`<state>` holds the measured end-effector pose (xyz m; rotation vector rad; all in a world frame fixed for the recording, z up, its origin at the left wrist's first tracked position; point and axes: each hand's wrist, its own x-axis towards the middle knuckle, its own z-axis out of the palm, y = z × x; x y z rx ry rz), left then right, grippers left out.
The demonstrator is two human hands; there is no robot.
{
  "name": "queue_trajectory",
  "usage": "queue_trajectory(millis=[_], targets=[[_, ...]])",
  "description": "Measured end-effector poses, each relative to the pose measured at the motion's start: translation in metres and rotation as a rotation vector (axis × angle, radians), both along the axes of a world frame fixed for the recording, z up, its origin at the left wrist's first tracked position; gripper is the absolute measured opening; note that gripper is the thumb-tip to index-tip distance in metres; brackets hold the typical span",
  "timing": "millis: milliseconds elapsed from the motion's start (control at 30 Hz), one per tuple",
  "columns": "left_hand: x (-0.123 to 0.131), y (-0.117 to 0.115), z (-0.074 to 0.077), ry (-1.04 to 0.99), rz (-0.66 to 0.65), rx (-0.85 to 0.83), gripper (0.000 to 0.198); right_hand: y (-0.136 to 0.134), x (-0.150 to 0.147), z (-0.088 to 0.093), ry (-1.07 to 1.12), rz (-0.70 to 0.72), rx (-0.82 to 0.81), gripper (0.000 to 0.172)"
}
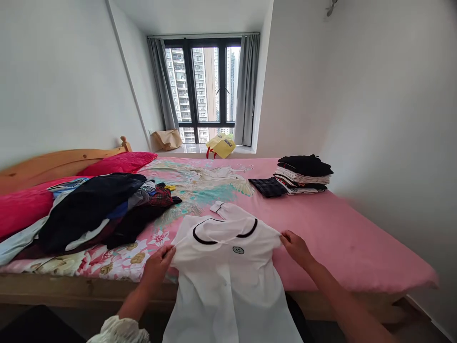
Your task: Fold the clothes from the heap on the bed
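- The left hand (pixel 156 267) has its fingers (pixel 167 251) pinched together on the edge of a white shirt (pixel 223 290), at the shoulder area on the left.
- The right hand (pixel 297 248) has its fingers (pixel 286 236) likewise clamped on the shirt's opposite shoulder area, at about the same height.
- The white shirt is stretched between the two sets of fingers, touching both; its collar opening, with dark trim (pixel 203 238), sits between them and slightly farther off.
- A round green emblem (pixel 238 250) shows on the chest, nearer the right fingers than the left.
- Below the fingers, the shirt's body hangs toward the person, in front of the bed edge; beyond the collar, a white part with a thin dark line reaches over the bed (pixel 357 252).
- Left of the left hand, a loose heap of clothes (pixel 91 209) lies on the flowered part of the bedding, against red pillows (pixel 117 163).
- Beyond the right hand, well apart from it, stands a folded stack of clothes (pixel 303 174), with a dark checked folded piece (pixel 268 187) just beside it.
- Farthest off, a yellow bag (pixel 222 145) and a brown bag (pixel 167 139) sit by the window (pixel 194 85).
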<state>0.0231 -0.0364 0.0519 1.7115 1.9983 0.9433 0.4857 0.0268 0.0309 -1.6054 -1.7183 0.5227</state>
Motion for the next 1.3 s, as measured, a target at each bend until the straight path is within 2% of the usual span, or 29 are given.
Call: queue_trajectory(millis=[67, 167, 233, 367, 467, 600, 667, 767, 900, 1067, 1200, 1300], targets=[[-0.007, -0.041, -0.009, -0.081, -0.078, -0.053, 0.039, -0.041, 0.021, -0.004, 0.020, 0.000, -0.035, 0.027], [0.003, -0.089, -0.013, -0.053, -0.216, -0.174, 0.039, -0.099, 0.042, -0.014, 0.036, -0.004, -0.122, 0.027], [0.018, -0.105, -0.008, 0.025, -0.276, -0.224, 0.038, -0.128, 0.048, -0.021, 0.029, -0.012, -0.134, 0.027], [0.049, -0.114, 0.005, 0.245, -0.315, -0.220, 0.028, -0.164, 0.049, -0.027, -0.054, 0.019, -0.030, 0.028], [0.061, -0.124, 0.002, 0.304, -0.307, -0.191, 0.023, -0.176, 0.051, -0.027, -0.128, 0.010, 0.039, 0.027], [0.062, -0.146, -0.015, 0.167, -0.300, -0.100, 0.027, -0.185, 0.056, -0.033, -0.188, 0.014, 0.138, 0.024], [0.061, -0.152, -0.021, 0.117, -0.287, -0.080, 0.029, -0.189, 0.052, -0.038, -0.236, 0.060, 0.212, 0.029], [0.062, -0.151, -0.023, 0.174, -0.262, -0.107, 0.037, -0.193, 0.040, -0.042, -0.349, 0.131, 0.263, 0.037], [0.067, -0.142, -0.020, 0.329, -0.269, -0.216, 0.038, -0.193, 0.027, -0.049, -0.473, 0.108, 0.281, 0.036], [0.067, -0.145, -0.030, 0.449, -0.247, -0.300, 0.061, -0.196, 0.027, -0.075, -0.574, 0.097, 0.346, 0.056], [0.064, -0.151, -0.046, 0.411, -0.209, -0.286, 0.050, -0.206, 0.028, -0.098, -0.616, 0.094, 0.367, 0.067], [0.064, -0.153, -0.057, 0.394, -0.213, -0.292, 0.042, -0.210, 0.027, -0.107, -0.623, 0.095, 0.381, 0.069]])
